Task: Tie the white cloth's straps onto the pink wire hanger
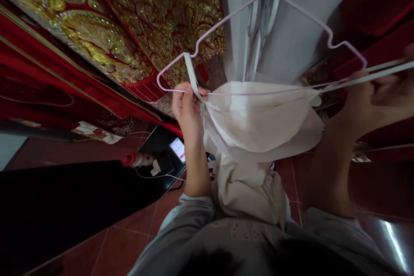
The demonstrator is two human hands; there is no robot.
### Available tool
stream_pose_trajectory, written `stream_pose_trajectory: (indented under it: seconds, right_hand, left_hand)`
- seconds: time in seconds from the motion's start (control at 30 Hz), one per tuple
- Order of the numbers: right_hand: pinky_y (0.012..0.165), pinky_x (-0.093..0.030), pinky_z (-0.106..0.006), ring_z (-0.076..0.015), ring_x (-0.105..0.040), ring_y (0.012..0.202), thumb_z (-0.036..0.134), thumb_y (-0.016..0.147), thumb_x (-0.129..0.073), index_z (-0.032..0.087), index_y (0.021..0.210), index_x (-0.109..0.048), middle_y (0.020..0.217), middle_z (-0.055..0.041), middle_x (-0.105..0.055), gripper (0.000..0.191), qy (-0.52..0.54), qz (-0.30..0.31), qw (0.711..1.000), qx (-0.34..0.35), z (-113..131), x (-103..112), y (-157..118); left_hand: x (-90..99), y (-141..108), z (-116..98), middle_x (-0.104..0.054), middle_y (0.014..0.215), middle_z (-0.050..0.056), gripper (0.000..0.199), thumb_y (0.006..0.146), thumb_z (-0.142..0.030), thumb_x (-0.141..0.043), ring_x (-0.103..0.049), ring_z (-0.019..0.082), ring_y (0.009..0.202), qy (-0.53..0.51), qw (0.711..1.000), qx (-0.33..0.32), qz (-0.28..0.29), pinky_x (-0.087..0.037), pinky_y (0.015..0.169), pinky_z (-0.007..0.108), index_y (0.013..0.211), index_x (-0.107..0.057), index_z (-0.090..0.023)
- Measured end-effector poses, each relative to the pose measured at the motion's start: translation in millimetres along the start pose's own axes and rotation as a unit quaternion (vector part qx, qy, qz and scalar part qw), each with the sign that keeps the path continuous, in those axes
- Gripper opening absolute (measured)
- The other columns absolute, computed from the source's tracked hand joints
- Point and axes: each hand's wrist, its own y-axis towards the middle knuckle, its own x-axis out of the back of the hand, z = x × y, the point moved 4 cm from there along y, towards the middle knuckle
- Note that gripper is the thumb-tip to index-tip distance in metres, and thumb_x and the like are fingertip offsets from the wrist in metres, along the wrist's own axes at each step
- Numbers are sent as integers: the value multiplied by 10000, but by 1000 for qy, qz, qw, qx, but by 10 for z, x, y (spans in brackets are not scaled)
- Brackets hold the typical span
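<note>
A light pink clothes hanger (233,14) hangs in front of me. A white garment (258,116) spreads below its bottom bar, and the lower cloth falls toward my lap. My left hand (189,105) is closed at the hanger's left end, pinching the bar and the white strap there, which loops over the hanger's shoulder. My right hand (371,99), blurred, is at the right end of the hanger. A second white strap (384,71) runs taut from the garment's right corner across that hand and out of view at the right edge.
Red and gold sequined garments (155,13) hang at the upper left, with dark red cloth (378,4) at the right. On a black table (80,198) are a lit phone (178,150), a red-capped bottle (137,159) and a white cable. The floor (129,241) is red tile.
</note>
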Motion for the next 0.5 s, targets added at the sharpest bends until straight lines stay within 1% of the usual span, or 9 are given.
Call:
stream_pose_trajectory:
  seconds: [0.03,0.07,0.13,0.2,0.23,0.3,0.37,0.43,0.5]
  right_hand:
    - [919,-590,-498,-320,-660,1270,678,846,-753,293,1565,-500,1579,-107,-522,854,-37,-29,996,71,179,-23,-77]
    - [982,-579,-511,-314,-667,1264,641,858,-769,300,1537,-540,1503,-98,-608,794,-75,12,991,109,356,-129,-146]
    - [1091,-540,-549,-328,-677,1290,600,880,-775,315,1490,-599,1394,-92,-714,696,-124,204,965,108,632,-447,-265]
    - [1084,-528,-595,-349,-701,1239,622,898,-743,289,1483,-598,1317,-115,-759,689,-150,301,936,102,811,-646,-331]
    - [1067,-525,-610,-353,-713,1194,635,904,-728,281,1472,-601,1276,-118,-774,681,-160,311,931,102,857,-688,-334]
    - [1054,-511,-611,-342,-716,1128,627,914,-715,300,1444,-608,1219,-101,-785,632,-180,292,934,100,875,-692,-318]
    - [1069,-491,-599,-335,-703,1125,590,923,-717,335,1421,-611,1194,-79,-779,570,-185,273,939,94,841,-664,-322]
    - [1070,-482,-591,-337,-690,1127,564,921,-725,335,1408,-614,1179,-78,-767,549,-183,271,941,89,809,-661,-358]
    - [1047,-491,-583,-335,-686,1110,560,910,-731,309,1385,-628,1170,-89,-756,546,-192,274,939,82,796,-687,-399]
  left_hand:
    - [-10,-7,20,-703,735,2,247,951,-403,-729,-633,142,662,0,1000,4,1,-541,683,263,823,-602,-235]
    - [-23,-24,45,-714,749,4,246,950,-410,-734,-635,142,665,-4,1000,7,4,-543,686,265,829,-608,-236]
    - [-41,-83,101,-737,788,7,230,950,-420,-744,-657,144,701,-12,1000,5,8,-552,719,268,861,-637,-237]
    - [-30,-157,152,-764,854,12,195,969,-427,-735,-694,148,779,-11,1000,4,9,-560,787,273,943,-685,-241]
    - [-14,-193,165,-776,890,17,189,985,-431,-719,-712,153,832,-2,1000,3,13,-560,832,279,986,-709,-242]
    - [25,-263,149,-794,949,36,229,1026,-439,-662,-734,172,943,52,998,-4,28,-553,930,306,1017,-759,-232]
    - [46,-326,58,-798,942,48,279,1044,-431,-637,-739,192,998,129,990,-14,46,-543,983,331,971,-798,-215]
    - [30,-368,-110,-785,872,40,253,1020,-399,-681,-741,192,933,161,985,-17,61,-556,942,328,911,-813,-213]
    - [-12,-360,-327,-766,823,22,166,961,-376,-743,-724,174,816,106,992,-5,73,-573,815,291,940,-828,-236]
